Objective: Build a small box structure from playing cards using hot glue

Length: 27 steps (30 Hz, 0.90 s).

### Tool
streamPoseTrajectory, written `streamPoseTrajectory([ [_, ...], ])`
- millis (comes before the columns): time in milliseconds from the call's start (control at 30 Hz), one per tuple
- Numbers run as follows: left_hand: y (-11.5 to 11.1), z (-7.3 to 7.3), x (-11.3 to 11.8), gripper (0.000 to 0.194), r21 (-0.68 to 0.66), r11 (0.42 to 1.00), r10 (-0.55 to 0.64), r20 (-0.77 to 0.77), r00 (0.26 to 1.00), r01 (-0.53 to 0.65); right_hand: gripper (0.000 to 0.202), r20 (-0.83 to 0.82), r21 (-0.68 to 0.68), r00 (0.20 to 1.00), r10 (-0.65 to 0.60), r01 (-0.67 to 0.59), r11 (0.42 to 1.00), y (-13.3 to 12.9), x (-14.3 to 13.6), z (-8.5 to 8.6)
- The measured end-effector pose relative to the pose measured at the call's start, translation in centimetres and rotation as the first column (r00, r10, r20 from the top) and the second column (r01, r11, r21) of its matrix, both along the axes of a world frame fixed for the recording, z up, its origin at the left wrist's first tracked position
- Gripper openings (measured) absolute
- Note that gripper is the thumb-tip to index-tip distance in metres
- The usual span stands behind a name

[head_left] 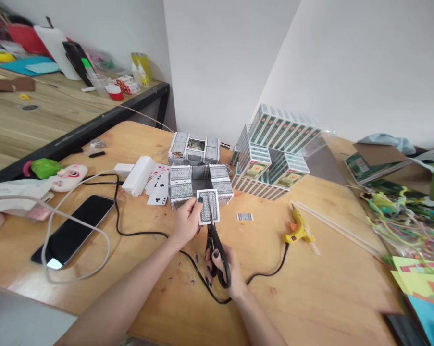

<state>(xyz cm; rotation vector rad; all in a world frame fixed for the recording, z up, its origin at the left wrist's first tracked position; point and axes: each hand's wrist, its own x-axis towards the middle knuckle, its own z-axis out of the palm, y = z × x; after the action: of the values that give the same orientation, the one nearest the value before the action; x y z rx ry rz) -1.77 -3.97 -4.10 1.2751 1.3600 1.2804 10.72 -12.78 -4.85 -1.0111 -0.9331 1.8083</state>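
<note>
My left hand [188,218] pinches a playing card [204,204] by its left edge, its grey patterned back facing up. In my right hand [226,269] is a pair of black-handled scissors [214,240], with the blades lying over the card from its lower edge. Just behind the card stands a box-like structure built of playing cards [182,185], and a second card structure [195,146] is behind that. Several loose cards [158,192] lie face up to the left. A small cut card piece [244,217] rests on the table to the right.
A yellow glue gun [299,230] lies at right, its black cord crossing the table beneath my hands. Stacked card boxes [270,158] rise at the back. To the left are a phone [74,230], a white cable and a white box [137,175]. Coloured paper [418,283] sits far right.
</note>
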Motion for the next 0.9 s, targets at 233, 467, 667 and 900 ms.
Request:
streamPoseTrajectory([
  [233, -0.3, 0.0, 0.3, 0.032, -0.003, 0.998, -0.060, -0.058, 0.997, 0.060, 0.050, 0.012, 0.029, 1.000, -0.024, 0.024, 0.999, -0.1, 0.0, -0.2],
  [467, -1.2, 0.7, 1.0, 0.031, -0.017, 0.980, -0.200, -0.019, 0.980, 0.200, 0.044, 0.006, 0.089, 0.999, -0.034, 0.033, 0.996, 0.2, 0.3, 0.2],
  [667, -1.3, 0.6, 1.1, 0.033, -0.037, 0.980, -0.194, -0.011, 0.981, 0.194, 0.044, 0.017, 0.110, 0.999, -0.046, 0.044, 0.993, 0.3, 0.2, -0.2],
  [900, -1.2, 0.4, 1.0, 0.033, -0.053, 0.979, -0.196, -0.006, 0.981, 0.196, 0.046, 0.012, 0.069, 0.997, -0.073, 0.072, 0.995, 0.3, 0.0, -0.6],
])
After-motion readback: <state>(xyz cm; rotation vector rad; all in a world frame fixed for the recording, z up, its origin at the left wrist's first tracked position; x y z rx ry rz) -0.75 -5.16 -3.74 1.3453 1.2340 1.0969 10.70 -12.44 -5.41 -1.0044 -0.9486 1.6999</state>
